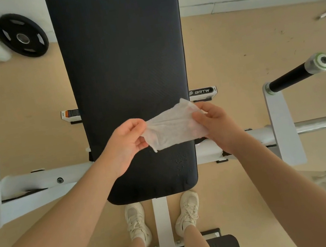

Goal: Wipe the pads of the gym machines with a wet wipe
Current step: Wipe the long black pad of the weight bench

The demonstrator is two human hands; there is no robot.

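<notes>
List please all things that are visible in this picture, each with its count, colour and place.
back pad: one, black, centre, running away from the person
wet wipe: one, white, stretched above the pad's near end
machine frame: one, white, both sides of the pad
handles: two, black grips, far left and far right
weight plate: one, black, leaning top left
shoes: two, cream, below the pad
left hand: pinches the wipe's left edge
right hand: pinches the wipe's right edge

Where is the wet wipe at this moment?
Centre of the head view: the wet wipe is stretched between the left hand and right hand, held above the near end of the black bench pad.
</notes>
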